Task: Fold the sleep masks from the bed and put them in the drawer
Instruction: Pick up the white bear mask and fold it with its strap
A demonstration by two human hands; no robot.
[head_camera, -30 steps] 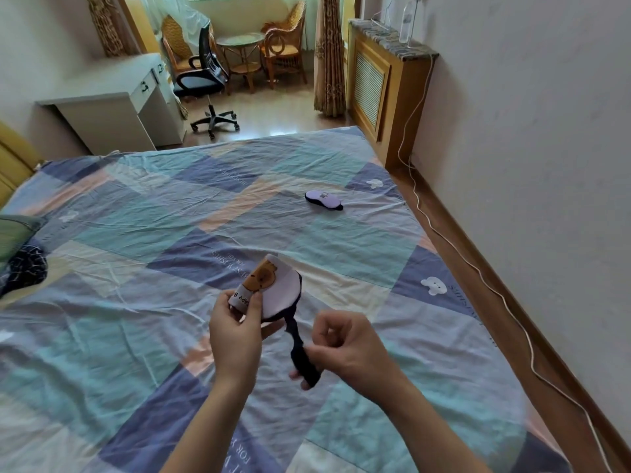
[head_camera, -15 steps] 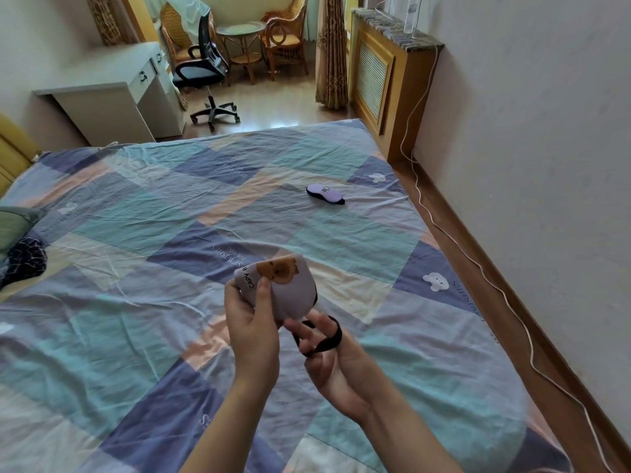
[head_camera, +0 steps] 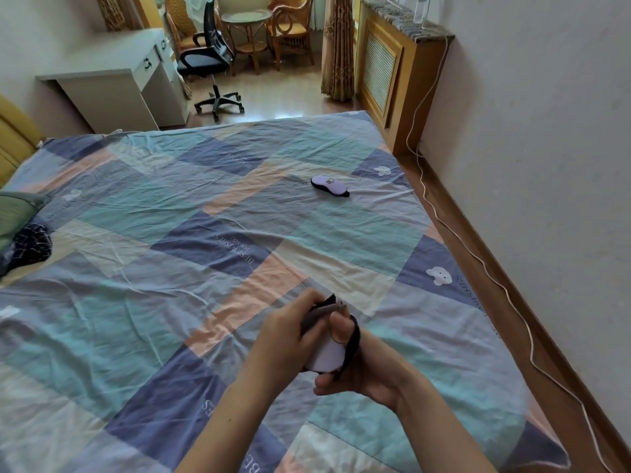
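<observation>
My hands hold a white sleep mask [head_camera: 326,355] with a black strap [head_camera: 353,339]. A lilac mask [head_camera: 329,185] edged in black lies on the bedsheet [head_camera: 170,268], a patchwork of teal, navy, peach and cream blocks.

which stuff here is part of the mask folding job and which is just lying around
Part of the job:
- white sleep mask, held in both hands, left hand and right hand
- purple sleep mask lying on the bed

Just lying about:
- dark checked cloth at the bed's left edge
- office chair
- white cable along the wall
</observation>
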